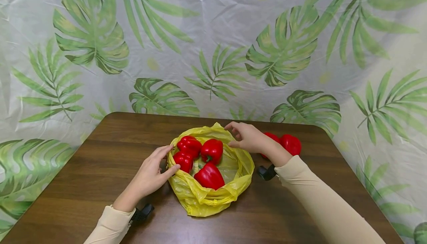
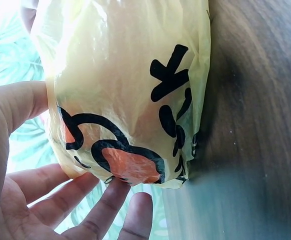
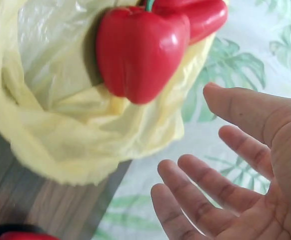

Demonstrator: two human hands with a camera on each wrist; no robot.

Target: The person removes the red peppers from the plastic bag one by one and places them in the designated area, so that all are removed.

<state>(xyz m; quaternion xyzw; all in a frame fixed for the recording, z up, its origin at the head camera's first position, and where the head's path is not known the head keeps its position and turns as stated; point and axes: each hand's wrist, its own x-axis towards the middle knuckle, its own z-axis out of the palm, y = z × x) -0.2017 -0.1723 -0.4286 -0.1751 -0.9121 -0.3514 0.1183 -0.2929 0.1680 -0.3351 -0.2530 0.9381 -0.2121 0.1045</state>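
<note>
Yellow bag: A thin yellow plastic bag (image 1: 200,195) is set on the table with its roughly round mouth upward, between the two hands.
Peppers inside: Four glossy red bell peppers (image 1: 209,176) are held in the bag, gathered mostly toward its left side; bare lining is shown at the right.
Left hand: The bag's left side is touched by the left hand (image 1: 150,171), its fingers extended and spread, its thumb by the rim; no pepper is gripped.
Right hand: Nothing is held by the right hand (image 1: 247,137); its fingers are loosely parted beside the far right rim.
Loose peppers: Two red bell peppers (image 1: 291,145) are placed to the right of the bag, partly hidden by the right forearm. The right hand is nearer; their long axes cannot be told.
Table: Brown wood (image 1: 86,173) is seen left of the bag and at front right; the far edge is set close behind.
Backdrop: A pale leaf-printed cloth (image 1: 220,25) is hung beyond.
</note>
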